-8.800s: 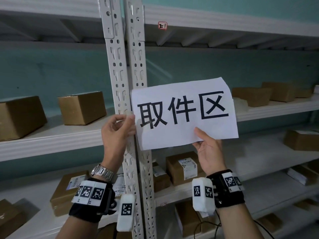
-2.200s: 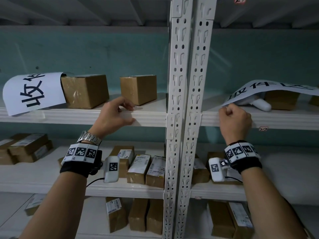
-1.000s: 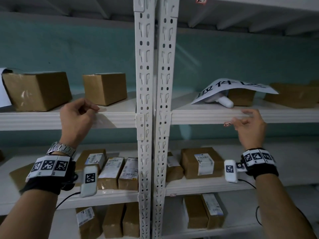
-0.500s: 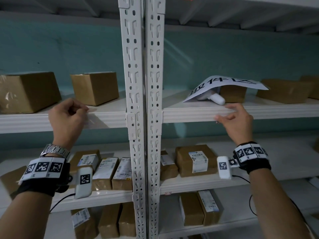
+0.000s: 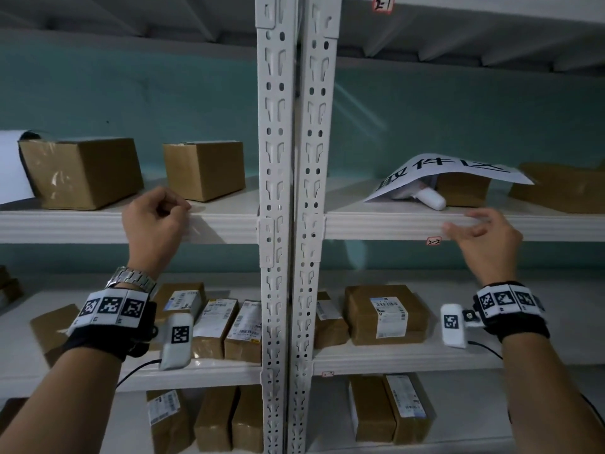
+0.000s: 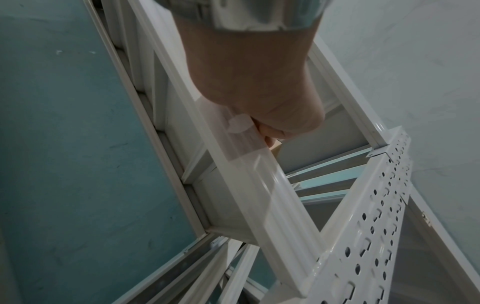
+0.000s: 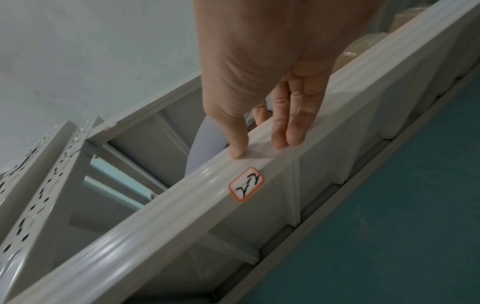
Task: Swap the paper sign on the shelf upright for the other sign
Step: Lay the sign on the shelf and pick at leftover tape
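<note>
Tape strips [image 6: 242, 144] stuck on both shelf edges may tear or curl onto themselves: left hand [image 5: 154, 221] pinches one, right hand [image 5: 484, 240] fingers, loosely straight, press another.

The shelf upright [image 5: 276, 178] is white painted metal, smooth and punched with slots, and the shelf rail [image 5: 226, 224] shows a soft gloss. A strip of clear glossy tape [image 6: 240, 142] clings to it. The paper sign [image 5: 448, 168] at two o'clock is thin matt white sheet. Boxes [image 5: 204, 168] are dull brown cardboard. The watch band [image 5: 132, 280] is shiny metal, and the wall [image 5: 131, 99] is matt teal.
</note>
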